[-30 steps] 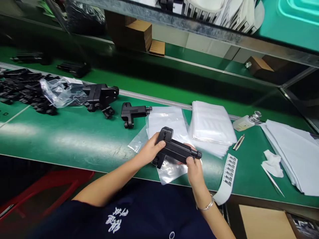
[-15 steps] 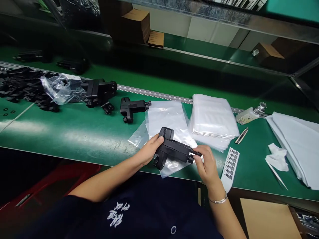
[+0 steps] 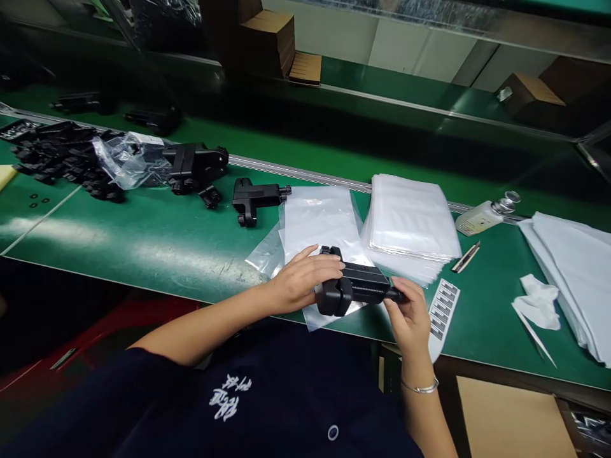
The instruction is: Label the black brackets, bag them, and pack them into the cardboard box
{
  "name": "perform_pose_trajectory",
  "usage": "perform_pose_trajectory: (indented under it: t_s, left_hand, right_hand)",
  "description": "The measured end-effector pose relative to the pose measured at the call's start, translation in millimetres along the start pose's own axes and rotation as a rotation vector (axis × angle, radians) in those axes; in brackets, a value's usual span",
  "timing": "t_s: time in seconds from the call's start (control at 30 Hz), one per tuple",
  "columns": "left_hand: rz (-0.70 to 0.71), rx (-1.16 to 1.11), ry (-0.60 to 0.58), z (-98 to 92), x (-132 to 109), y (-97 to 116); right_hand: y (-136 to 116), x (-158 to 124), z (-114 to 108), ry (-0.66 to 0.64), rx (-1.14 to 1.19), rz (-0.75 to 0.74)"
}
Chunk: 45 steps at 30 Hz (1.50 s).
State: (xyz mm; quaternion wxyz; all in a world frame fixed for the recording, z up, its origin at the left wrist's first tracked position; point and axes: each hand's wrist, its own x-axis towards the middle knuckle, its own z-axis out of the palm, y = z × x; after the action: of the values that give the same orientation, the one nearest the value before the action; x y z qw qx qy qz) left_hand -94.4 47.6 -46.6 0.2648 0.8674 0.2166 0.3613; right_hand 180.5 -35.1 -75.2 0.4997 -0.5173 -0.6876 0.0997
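Observation:
Between my two hands is a black plastic clamp mount [image 3: 365,284], held above the front edge of the green bench. My left hand [image 3: 305,280] wraps over its wide jaw end, fingers across the top. At the narrow end, my right hand [image 3: 409,312] pinches the knob or stem. Under the mount lie clear plastic bags [image 3: 317,219], partly covered by it and my left hand. A similar black clamp mount [image 3: 258,198] rests on the bench to the left of these bags.
Several black parts [image 3: 67,156] and a crumpled clear bag [image 3: 131,162] are heaped at left. Right of centre stand a stack of plastic bags [image 3: 413,219], a bottle [image 3: 484,216], a cutter knife [image 3: 466,257], a label strip [image 3: 443,312], tweezers [image 3: 534,334] and white sheets [image 3: 573,273].
The clamp mount has been turned about its length, so another side faces up. My left hand has shifted from gripping its side to lying over the jaw; my right hand moved slightly right.

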Motion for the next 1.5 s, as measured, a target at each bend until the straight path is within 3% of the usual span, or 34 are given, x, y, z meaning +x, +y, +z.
perform_pose_trajectory:
  t_s: [0.1,0.23,0.3,0.33,0.4,0.5,0.57,0.63,0.67,0.73,0.83,0.9,1.0,1.23,1.37,1.5]
  left_hand:
    - [-0.241,-0.146,-0.001,0.2,4,6]
    - [-0.634,-0.602,0.081,3.4,12,11]
    - [-0.699,-0.711,0.112,6.3,14,11]
    - [-0.696,-0.687,0.118,7.2,14,11]
    - [-0.621,-0.513,0.117,6.8,12,11]
    - [-0.319,-0.177,0.040,3.1,8,11]
    - [-0.042,-0.031,-0.001,1.3,6,11]
    - [0.127,0.020,-0.015,1.0,6,12]
    - [0.119,0.020,-0.015,1.4,6,12]
    - [-0.070,-0.016,0.003,2.4,7,12]
    - [-0.433,-0.184,0.119,4.4,10,11]
    - [-0.546,-0.327,0.191,6.1,11,9]
    - [-0.604,-0.449,0.237,9.3,11,6]
    - [-0.704,-0.666,0.270,15.1,10,8]
    - [-0.696,-0.630,0.311,19.4,14,9]
    - [-0.696,-0.572,0.299,24.4,16,5]
  right_hand:
    - [-7,0,-8,-0.015,-0.117,-0.119]
    - [-24,0,-17,-0.084,-0.262,-0.391]
    - [-30,0,-17,-0.087,-0.197,-0.343]
    - [-32,0,-15,-0.083,-0.116,-0.223]
    - [-32,2,-10,-0.095,0.148,0.167]
    - [-25,5,-1,-0.180,0.650,0.785]
    - [-19,7,3,-0.249,0.902,1.011]
    - [-15,6,7,-0.273,1.016,1.100]
    - [-14,5,8,-0.265,1.035,1.108]
    - [-15,1,9,-0.198,1.005,1.052]
    - [-21,-5,7,-0.067,0.757,0.770]
    - [-26,-7,3,-0.053,0.534,0.599]
    - [-34,-4,-2,-0.085,0.375,0.526]
    - [-40,7,-1,-0.034,0.436,0.539]
    - [-35,6,5,-0.049,0.404,0.625]
    - [-31,10,10,0.005,0.556,0.702]
